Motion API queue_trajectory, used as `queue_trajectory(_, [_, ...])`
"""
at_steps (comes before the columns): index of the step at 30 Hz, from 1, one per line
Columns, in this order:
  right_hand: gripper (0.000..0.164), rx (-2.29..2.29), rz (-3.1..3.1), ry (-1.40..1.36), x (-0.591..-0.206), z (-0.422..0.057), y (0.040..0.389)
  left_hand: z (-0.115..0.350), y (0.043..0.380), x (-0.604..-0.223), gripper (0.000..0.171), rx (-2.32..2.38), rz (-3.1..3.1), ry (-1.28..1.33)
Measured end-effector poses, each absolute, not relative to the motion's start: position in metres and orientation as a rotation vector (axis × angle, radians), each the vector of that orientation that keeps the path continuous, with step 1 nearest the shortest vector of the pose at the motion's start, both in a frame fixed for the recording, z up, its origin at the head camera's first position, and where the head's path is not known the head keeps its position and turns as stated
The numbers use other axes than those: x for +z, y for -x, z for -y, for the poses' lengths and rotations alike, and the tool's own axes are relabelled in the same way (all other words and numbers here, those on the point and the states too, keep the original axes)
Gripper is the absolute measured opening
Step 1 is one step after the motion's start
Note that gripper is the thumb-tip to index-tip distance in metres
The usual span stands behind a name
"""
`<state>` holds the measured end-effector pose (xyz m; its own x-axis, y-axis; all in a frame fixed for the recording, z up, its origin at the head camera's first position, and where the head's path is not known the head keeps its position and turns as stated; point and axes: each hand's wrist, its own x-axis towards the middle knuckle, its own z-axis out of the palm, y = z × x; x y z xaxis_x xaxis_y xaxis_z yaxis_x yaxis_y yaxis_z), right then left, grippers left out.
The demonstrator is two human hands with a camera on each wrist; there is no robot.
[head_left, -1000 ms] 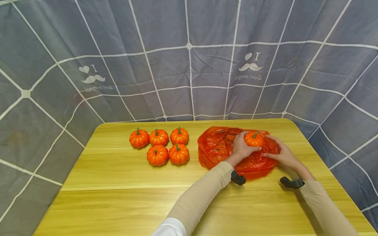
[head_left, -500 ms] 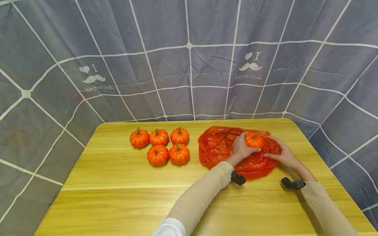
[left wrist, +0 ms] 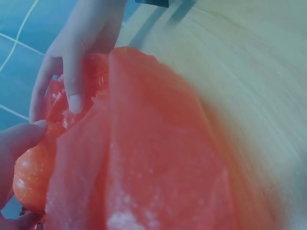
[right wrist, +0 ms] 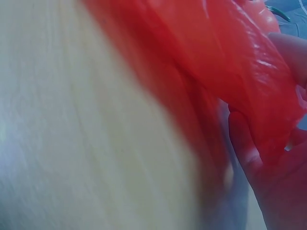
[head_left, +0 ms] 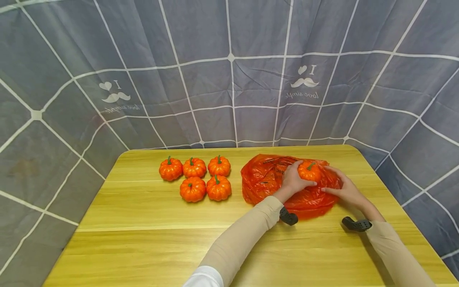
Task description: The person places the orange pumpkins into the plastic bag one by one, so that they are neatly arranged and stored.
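Observation:
At the table's right side lies a crumpled red plastic bag [head_left: 261, 179] with dark print. My left hand [head_left: 294, 181] grips a small orange pumpkin [head_left: 310, 171] with a green stem, thumb on its near side, at the bag's right end. In the left wrist view, that pumpkin [left wrist: 36, 167] shows between thumb and fingers, beside a fold of the bag [left wrist: 158, 139]. My right hand [head_left: 346, 189] holds the bag's right edge, with the film running between thumb and fingers in the right wrist view, where the bag [right wrist: 216, 52] hides part of the hand.
Several more small pumpkins [head_left: 193, 189] stand in two close rows left of the bag on the wooden table [head_left: 143, 247]. A grey curtain [head_left: 201, 87] with white lines hangs behind the table and along both sides. Each wrist wears a black mount [head_left: 356, 224].
Hardly anything differs. My right hand and the bag's right edge have shifted very slightly to the right; my left hand keeps its grip on the pumpkin.

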<state>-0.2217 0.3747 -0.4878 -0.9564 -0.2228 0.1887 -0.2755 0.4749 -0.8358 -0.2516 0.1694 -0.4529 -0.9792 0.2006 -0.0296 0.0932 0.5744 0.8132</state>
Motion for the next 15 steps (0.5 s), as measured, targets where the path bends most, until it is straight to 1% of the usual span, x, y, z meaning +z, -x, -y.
queue_trajectory(9, [0.075, 1.506, 2.684, -0.397, -0.488, -0.374, 0.221, -0.165, 0.25, -0.448, 0.078, 1.354, -2.703, -0.237])
queue_trajectory(15, [0.075, 1.563, 2.647, -0.382, -0.49, -0.376, 0.219, -0.16, 0.249, -0.442, 0.078, 1.321, -2.744, -0.283])
